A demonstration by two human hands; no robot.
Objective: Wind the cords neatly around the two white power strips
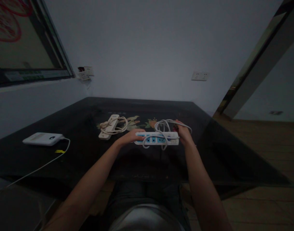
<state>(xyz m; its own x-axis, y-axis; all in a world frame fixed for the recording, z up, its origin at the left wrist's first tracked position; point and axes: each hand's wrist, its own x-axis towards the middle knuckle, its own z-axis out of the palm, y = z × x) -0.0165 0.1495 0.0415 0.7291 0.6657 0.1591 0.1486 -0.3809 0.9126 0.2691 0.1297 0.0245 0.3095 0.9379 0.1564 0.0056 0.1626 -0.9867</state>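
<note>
A white power strip [172, 140] with blue socket faces is held level above the dark table. My left hand [133, 136] is closed around its left end, thumb on the front. Grey cord [164, 123] loops over and around the strip, rising in coils near its right end. My right hand [183, 131] is closed on the cord beside that end; its fingertips are partly hidden. Behind and to the left, a second white power strip [105, 136] lies on the table with its pale cord [124, 119] bundled over it.
The black glossy table [89, 154] has a flower print and stands against a wall. At its left lies a white device [43, 138] with a cable [47, 164] running off the near edge and a yellow tag [59, 151]. Wall sockets [200, 76] sit above the back edge.
</note>
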